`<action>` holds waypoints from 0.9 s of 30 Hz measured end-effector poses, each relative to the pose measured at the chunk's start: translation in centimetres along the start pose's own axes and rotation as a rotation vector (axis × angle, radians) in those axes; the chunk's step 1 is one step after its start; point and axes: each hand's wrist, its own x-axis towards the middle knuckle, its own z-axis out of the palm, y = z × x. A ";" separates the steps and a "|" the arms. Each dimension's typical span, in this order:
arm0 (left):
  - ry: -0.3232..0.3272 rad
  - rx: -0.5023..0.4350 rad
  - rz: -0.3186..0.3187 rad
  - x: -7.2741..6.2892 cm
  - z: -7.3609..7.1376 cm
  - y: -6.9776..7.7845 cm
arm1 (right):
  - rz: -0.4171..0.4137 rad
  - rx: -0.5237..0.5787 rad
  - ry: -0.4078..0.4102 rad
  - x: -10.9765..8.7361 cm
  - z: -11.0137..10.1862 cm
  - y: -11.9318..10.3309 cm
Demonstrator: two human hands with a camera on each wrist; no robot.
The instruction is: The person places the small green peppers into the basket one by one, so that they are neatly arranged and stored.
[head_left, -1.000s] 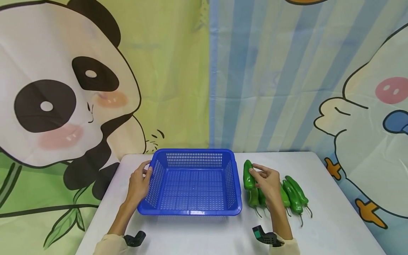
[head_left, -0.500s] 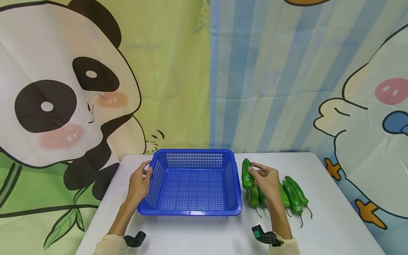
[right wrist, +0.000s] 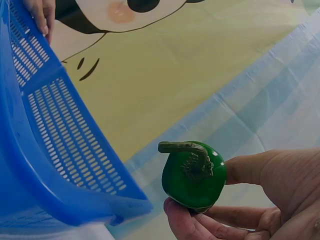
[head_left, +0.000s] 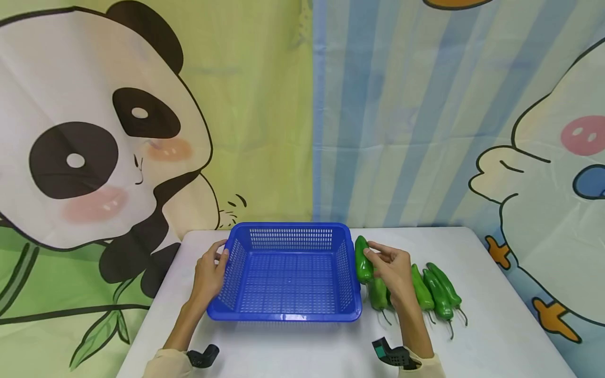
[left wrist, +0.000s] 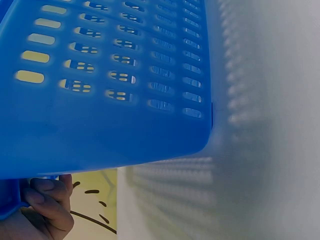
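Pinching a green pepper (head_left: pixel 363 261) in right hand (head_left: pixel 391 266) beside right rim of blue plastic basket (head_left: pixel 284 317), gripping left rim in left hand (head_left: pixel 209 274), leaving room on near tabletop (head_left: pixel 293 349).

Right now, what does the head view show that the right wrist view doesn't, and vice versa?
Only the head view: long, glossy green loose peppers on the white table, and a white cartoon figure with orange feet.

Only the right wrist view: an end-on look at the bent green stem of the glossy green pepper in the right grip.

Both: that pepper and grip, the blue perforated plastic basket, left grip, part of the black-and-white panda.
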 end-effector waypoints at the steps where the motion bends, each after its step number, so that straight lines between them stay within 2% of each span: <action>1: 0.001 0.001 0.005 0.0 0.1 0.0 | -0.003 0.005 -0.002 -0.1 0.1 0.0; 8: 0.011 0.012 0.001 0.3 0.3 -0.1 | -0.008 0.049 -0.024 -0.2 0.8 -0.3; 15: 0.007 0.014 -0.004 0.1 0.1 -0.1 | -0.024 0.046 -0.052 -0.5 1.7 -0.4; 27: 0.002 0.011 -0.010 0.2 0.1 -0.1 | -0.032 0.054 -0.052 -0.7 2.8 -0.7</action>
